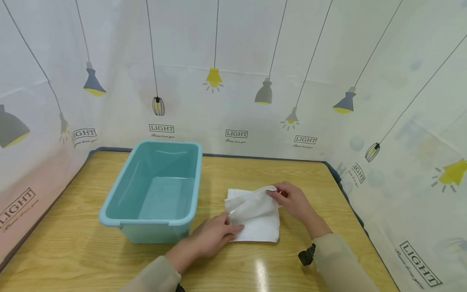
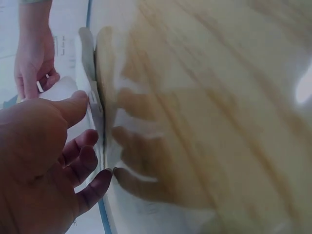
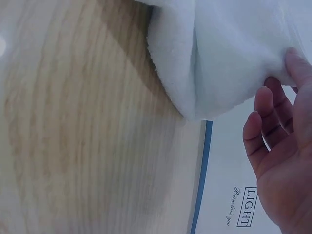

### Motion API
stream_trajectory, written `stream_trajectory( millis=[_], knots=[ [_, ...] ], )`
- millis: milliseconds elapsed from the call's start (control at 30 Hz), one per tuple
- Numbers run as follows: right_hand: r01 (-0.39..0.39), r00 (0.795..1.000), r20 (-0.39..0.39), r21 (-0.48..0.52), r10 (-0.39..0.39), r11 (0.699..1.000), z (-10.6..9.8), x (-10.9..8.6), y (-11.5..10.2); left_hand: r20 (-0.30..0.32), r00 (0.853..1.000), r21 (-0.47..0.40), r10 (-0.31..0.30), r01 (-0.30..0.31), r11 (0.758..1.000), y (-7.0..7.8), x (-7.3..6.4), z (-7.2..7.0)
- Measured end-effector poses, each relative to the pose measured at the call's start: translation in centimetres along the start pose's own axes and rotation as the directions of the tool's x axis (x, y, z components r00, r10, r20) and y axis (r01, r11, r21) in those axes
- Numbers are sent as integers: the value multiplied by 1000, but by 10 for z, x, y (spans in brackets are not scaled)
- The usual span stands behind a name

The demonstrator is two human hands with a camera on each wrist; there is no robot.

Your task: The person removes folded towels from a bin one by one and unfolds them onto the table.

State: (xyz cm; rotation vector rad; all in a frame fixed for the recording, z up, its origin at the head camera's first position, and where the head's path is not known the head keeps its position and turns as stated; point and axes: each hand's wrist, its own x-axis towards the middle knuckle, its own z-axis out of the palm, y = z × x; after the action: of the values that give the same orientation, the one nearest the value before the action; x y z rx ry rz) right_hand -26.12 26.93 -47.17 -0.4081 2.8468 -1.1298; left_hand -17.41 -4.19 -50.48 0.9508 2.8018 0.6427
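Observation:
A white towel (image 1: 257, 221), folded into layers, lies on the table right of the blue basin. My right hand (image 1: 294, 201) pinches its far right corner between thumb and fingers and lifts that upper layer up. In the right wrist view the raised layer of the towel (image 3: 234, 58) hangs from the fingertips, with a fold line down it. My left hand (image 1: 213, 234) holds the towel's left edge, its thumb lying over the cloth. The left wrist view shows that thumb (image 2: 73, 108) at the towel's edge and the other fingers bent near the tabletop.
A light blue plastic basin (image 1: 160, 234) stands on the wooden table (image 1: 233, 263), close to my left forearm. Nothing shows inside it. A white curtain (image 1: 237, 109) printed with lamps surrounds the table at the back and sides.

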Motion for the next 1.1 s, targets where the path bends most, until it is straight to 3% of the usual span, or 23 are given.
stream_trajectory(
  millis=[267,467,667,800,1100],
  knots=[
    [12,998,-55,11,-11,1000,0,14,-2,57,996,59,-68,65,996,3,-3,0],
    [38,996,-80,39,-35,999,0,23,-5,45,998,56,-45,42,998,4,-12,1],
    [67,995,-75,56,-62,996,3,34,-9,74,997,32,-34,32,999,8,-22,1],
    [69,995,-72,68,-64,995,6,45,-11,90,996,53,-8,3,999,11,-25,3],
    [86,994,-66,35,-83,996,11,69,-16,66,997,108,45,-52,993,14,-28,5]
  ],
)
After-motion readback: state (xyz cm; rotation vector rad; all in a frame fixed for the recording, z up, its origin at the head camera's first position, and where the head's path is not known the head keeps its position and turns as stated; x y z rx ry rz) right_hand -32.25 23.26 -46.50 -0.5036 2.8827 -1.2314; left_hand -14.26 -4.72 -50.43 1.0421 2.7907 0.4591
